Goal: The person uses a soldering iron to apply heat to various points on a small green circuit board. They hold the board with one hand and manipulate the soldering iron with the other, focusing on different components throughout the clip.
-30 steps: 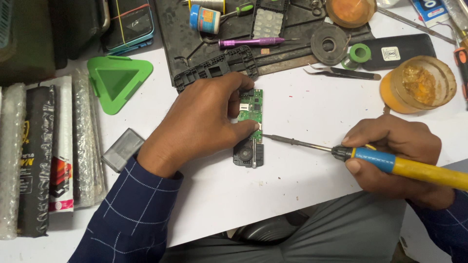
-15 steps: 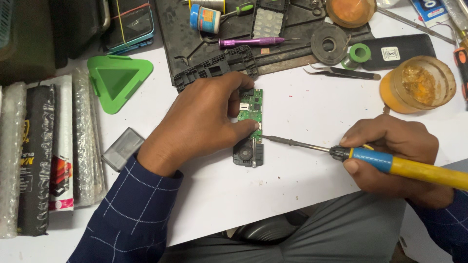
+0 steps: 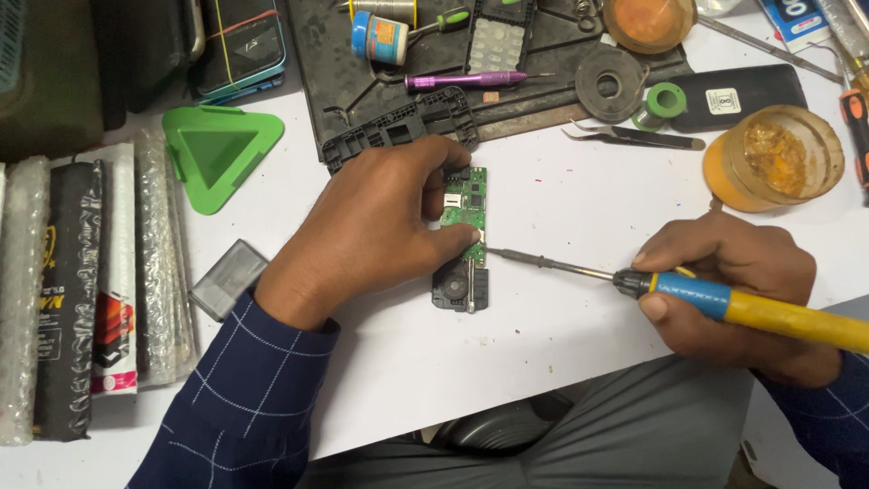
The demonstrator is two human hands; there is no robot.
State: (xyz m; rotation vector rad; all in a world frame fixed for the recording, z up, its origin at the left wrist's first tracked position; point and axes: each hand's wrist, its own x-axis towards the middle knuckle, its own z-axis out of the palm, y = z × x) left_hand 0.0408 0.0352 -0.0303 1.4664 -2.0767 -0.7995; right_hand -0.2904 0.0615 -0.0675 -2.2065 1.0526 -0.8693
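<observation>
A small green circuit board with a black lower part lies on the white table. My left hand presses on it, thumb and fingers pinching its left edge. My right hand grips a soldering iron with a blue and yellow handle. Its thin metal tip reaches left and touches the board's right edge near my left thumb.
A black work mat at the back carries a purple screwdriver, a solder reel and a black plastic frame. Tweezers, an amber jar, a green triangular stand, a grey battery and wrapped packages surround it.
The soldering iron's tip has crept slightly left toward the board's edge. My left hand stays on the board in the same place.
</observation>
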